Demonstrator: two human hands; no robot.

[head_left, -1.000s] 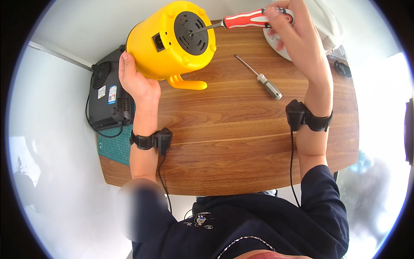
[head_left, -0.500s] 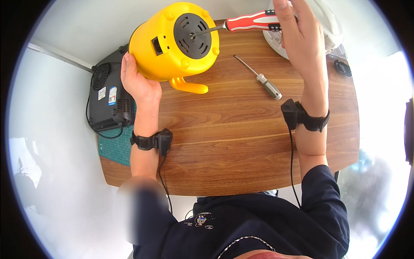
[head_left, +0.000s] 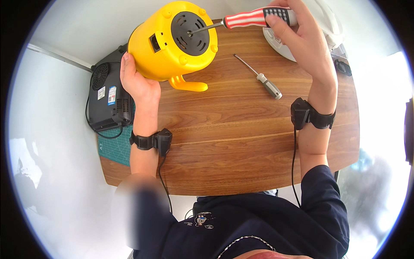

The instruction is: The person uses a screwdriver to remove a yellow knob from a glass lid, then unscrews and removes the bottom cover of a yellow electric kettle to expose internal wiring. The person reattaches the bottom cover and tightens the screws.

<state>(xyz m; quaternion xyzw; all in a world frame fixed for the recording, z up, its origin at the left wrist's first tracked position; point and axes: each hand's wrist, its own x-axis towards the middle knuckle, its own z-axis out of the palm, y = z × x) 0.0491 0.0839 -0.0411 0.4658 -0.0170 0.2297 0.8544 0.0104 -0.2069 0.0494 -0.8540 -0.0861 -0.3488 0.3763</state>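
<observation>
My left hand (head_left: pixel 140 82) grips the side of a yellow electric appliance (head_left: pixel 148 60) shaped like a jug, tipped so its underside faces me. Its round black vented base plate (head_left: pixel 195 43) has a hole in the middle, and a curved yellow handle (head_left: pixel 188 84) sticks out below. A screwdriver (head_left: pixel 246 18) with a red, white and black handle has its tip in that hole. My right hand (head_left: pixel 297 36) is closed around the end of the screwdriver's handle, thumb along the near side.
A second screwdriver (head_left: pixel 269 86) with a grey handle lies on the wooden table (head_left: pixel 224 146). To the left, a black appliance (head_left: pixel 110 97) with a cord rests on a green cutting mat (head_left: pixel 114 146). A white rounded appliance (head_left: pixel 330 26) and a small black object (head_left: pixel 343 67) are at the far right.
My right hand has turned and its wrist moved right; the thumb has come down on the handle, which has rotated to show another face. The yellow appliance has shifted slightly left.
</observation>
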